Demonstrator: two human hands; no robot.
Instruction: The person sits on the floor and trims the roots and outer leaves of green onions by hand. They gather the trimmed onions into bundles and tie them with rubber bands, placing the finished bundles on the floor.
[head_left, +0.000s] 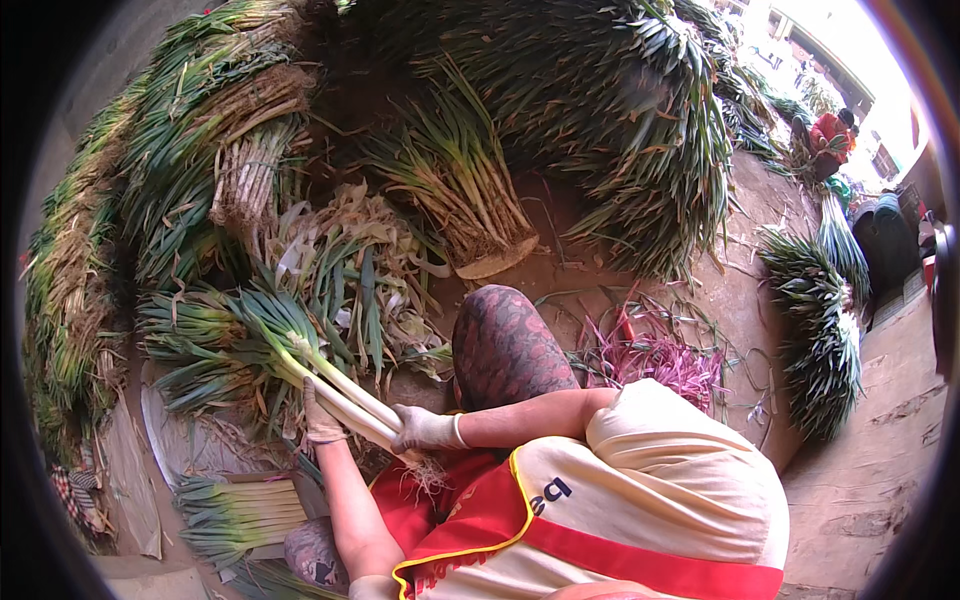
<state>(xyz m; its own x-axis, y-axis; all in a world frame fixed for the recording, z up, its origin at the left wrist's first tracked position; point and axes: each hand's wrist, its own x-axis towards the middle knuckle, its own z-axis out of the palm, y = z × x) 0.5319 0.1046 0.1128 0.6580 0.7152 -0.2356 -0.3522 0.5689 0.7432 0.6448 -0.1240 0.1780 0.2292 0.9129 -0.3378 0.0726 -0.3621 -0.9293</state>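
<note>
Several long leeks or large green onions (352, 405) lie across my lap, white stalks and hairy roots toward me, green leaves toward the upper left. My right hand (426, 429), in a pale glove, is closed round the stalks near the roots. My left hand (319, 414), also gloved, grips them farther up, by the start of the leaves. Below my left forearm, a row of cleaned stalks (255, 510) lies side by side on a flat board. Beyond the leaves, more green onions (191, 322) lie in a pile.
Peeled leaves (360, 247) are heaped ahead. An untrimmed bundle (480, 187) rests on a round wooden block (499, 259). Tall stacks (247, 97) rise at the left, with a large leafy stack (600, 112) behind. Pink ties (660, 360) lie right of my knee; a person in red (829, 139) is far off.
</note>
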